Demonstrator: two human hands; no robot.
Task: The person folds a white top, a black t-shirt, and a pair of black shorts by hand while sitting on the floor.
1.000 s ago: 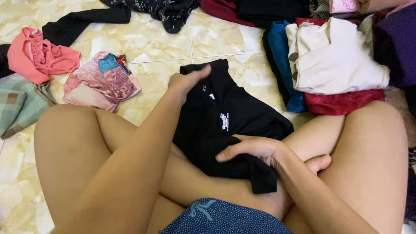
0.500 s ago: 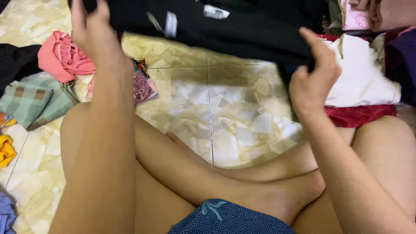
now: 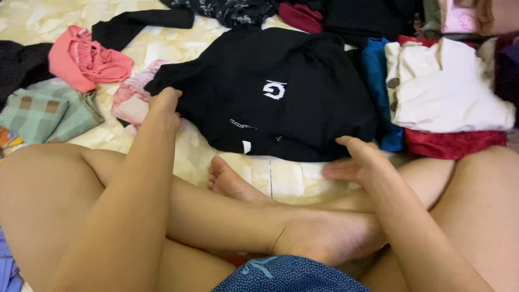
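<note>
Head view: black garment (image 3: 281,92) spread on tiled floor (image 3: 292,178).
Left hand (image 3: 165,105) fingers grip its left edge; right hand (image 3: 354,159) fingers rest open at its lower right edge.

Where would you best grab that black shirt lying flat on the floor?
Probably the black shirt is best pinched at its near hem corners, from the sitter's side. It lies flat, and those edges are free; the left hand already grips one, the right hand rests by the other.

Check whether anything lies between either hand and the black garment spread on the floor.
Nothing visible does. The left hand already grips the left edge of the black garment, and the right hand sits at its lower right edge, with only bare floor tile beside it.
</note>
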